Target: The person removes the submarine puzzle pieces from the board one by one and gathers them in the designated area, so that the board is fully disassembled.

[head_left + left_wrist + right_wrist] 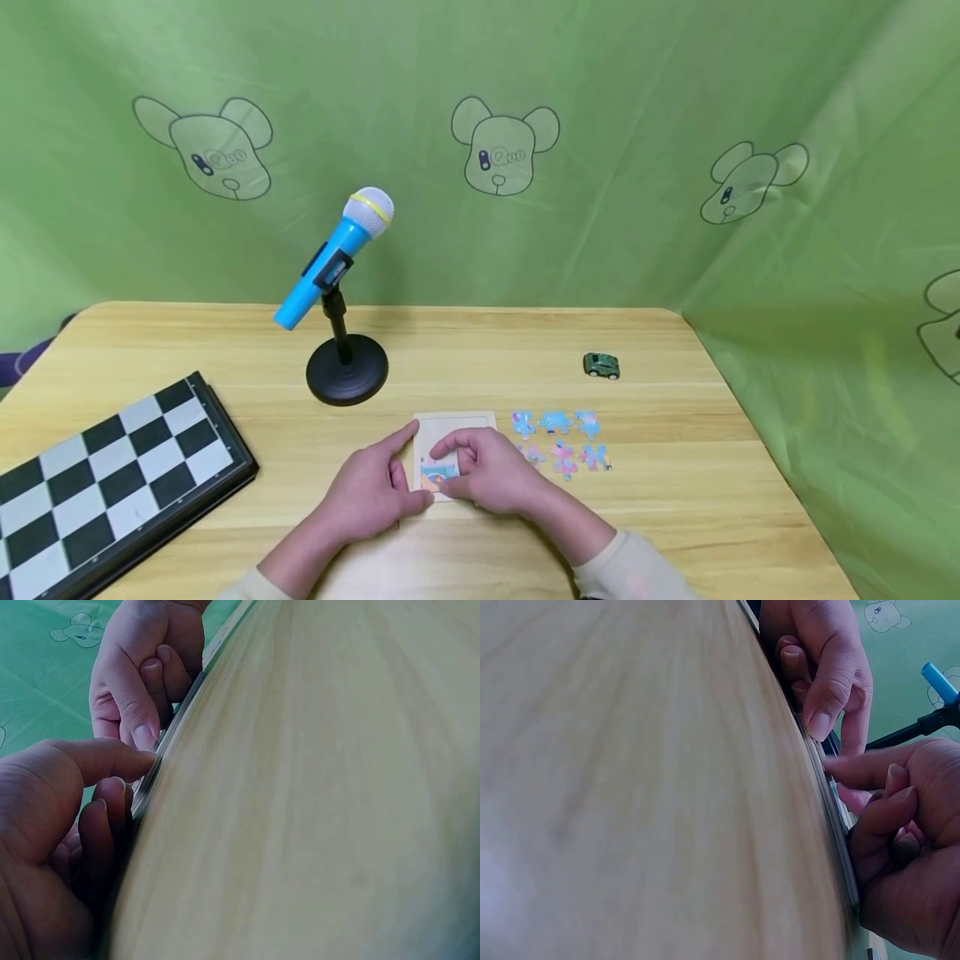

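A pale puzzle tray (430,429) lies flat on the table between the two hands. My left hand (371,492) holds it at the left side, index finger near the far corner and thumb at the near edge. Over the tray, my right hand (491,471) has its thumb and index finger around a colourful puzzle piece (438,475) in the near left corner. In the left wrist view, the left thumb (116,759) reaches the tray's edge. The right thumb (870,769) touches that edge in the right wrist view.
Right of the tray lie several loose blue and pink puzzle pieces (555,422). Behind them stands a small green toy car (602,365). A blue toy microphone (322,271) on a black stand (347,371) is at the back. The black-and-white chessboard (112,475) occupies the left.
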### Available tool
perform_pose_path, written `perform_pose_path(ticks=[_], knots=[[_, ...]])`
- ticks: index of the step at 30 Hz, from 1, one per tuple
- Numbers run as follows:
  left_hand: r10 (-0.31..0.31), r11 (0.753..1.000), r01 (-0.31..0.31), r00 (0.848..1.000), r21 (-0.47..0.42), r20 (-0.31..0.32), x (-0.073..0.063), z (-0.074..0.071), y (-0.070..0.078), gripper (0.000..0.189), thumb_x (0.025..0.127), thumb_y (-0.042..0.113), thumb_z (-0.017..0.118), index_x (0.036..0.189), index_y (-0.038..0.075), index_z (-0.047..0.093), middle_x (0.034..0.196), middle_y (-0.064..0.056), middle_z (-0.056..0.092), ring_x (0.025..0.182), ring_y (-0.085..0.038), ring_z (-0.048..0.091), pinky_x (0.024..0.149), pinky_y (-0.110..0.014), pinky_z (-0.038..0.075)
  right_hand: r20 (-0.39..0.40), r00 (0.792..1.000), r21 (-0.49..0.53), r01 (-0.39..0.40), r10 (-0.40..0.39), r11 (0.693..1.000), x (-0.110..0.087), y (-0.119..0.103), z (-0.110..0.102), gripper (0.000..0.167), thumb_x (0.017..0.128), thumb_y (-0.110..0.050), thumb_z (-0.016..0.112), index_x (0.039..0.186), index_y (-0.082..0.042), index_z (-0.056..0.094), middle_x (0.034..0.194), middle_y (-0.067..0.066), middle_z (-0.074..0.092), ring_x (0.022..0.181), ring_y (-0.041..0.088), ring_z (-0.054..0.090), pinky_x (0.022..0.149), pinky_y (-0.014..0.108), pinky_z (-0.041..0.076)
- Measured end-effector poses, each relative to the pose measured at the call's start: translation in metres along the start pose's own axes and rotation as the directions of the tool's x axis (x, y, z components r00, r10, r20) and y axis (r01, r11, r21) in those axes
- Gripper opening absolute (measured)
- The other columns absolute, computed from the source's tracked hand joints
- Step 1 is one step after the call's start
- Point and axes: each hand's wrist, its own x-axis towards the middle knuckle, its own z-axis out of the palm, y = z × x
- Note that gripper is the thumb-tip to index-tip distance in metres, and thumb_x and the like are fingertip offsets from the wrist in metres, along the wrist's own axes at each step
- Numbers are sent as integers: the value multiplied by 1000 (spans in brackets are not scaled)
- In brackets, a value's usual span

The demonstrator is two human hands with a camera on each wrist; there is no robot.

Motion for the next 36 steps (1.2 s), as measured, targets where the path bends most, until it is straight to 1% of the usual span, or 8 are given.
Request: perform_pose_path(ticks=[4, 9, 17, 21, 26, 30, 36], knots=[[-12, 1000, 12, 1000, 2, 6, 0, 1, -1, 91, 76, 19, 86, 152, 1, 39, 63, 2, 58, 42, -16, 59, 47, -30, 48, 7, 1000, 9, 13, -13, 1000, -1, -1, 0, 35, 76, -4, 83, 108, -7, 72, 52, -5, 36, 45, 8, 34, 48, 23, 34], [-3, 1000, 3, 1000, 2, 0, 0, 1, 0, 91, 75, 19, 86, 151, 1, 39, 62, 2, 58, 42, -16, 58, 47, -30, 48, 4, 1000, -2, 26, -26, 1000, -1, -1, 0, 36, 75, -4, 84, 109, -7, 72, 52, -6, 35, 45, 7, 32, 50, 23, 35], [-10, 1000, 10, 1000, 7, -1, 0, 1, 0, 90, 76, 18, 86, 152, 1, 39, 62, 2, 58, 41, -16, 59, 48, -30, 48, -77, 997, -59, 24, -29, 998, 0, 3, 3, 29, 80, -5, 81, 108, -10, 73, 54, -6, 40, 47, 7, 38, 50, 24, 39], [-14, 1000, 14, 1000, 5, 2, 0, 1, 0, 91, 76, 19, 85, 152, 1, 39, 62, 2, 58, 41, -15, 59, 47, -30, 48, -99, 995, -44, 18, -22, 999, 0, 3, 4, 30, 81, -5, 79, 109, -10, 71, 54, -6, 40, 46, 8, 37, 50, 24, 38], [-16, 1000, 16, 1000, 0, 4, -1, 1, 0, 91, 76, 18, 85, 152, 1, 38, 62, 2, 58, 42, -16, 59, 45, -31, 48, -94, 995, -24, 10, -12, 1000, 0, 3, 5, 34, 76, -5, 83, 107, -11, 70, 53, -5, 39, 45, 8, 36, 47, 23, 36], [-17, 1000, 17, 1000, -2, 4, -1, 1, 0, 91, 76, 18, 85, 152, 1, 39, 62, 2, 58, 42, -16, 59, 45, -31, 48, -90, 996, -44, -1, -2, 999, 2, 3, 5, 34, 75, -6, 85, 105, -11, 69, 53, -5, 41, 45, 8, 37, 45, 23, 35], [-18, 1000, 18, 1000, -2, 7, 0, 1, -1, 91, 75, 19, 85, 152, 1, 38, 63, 2, 58, 43, -16, 59, 46, -30, 48, -92, 996, -72, -6, 0, 997, 3, 3, 6, 32, 74, -6, 84, 101, -13, 68, 55, -5, 43, 47, 8, 41, 46, 23, 36]])
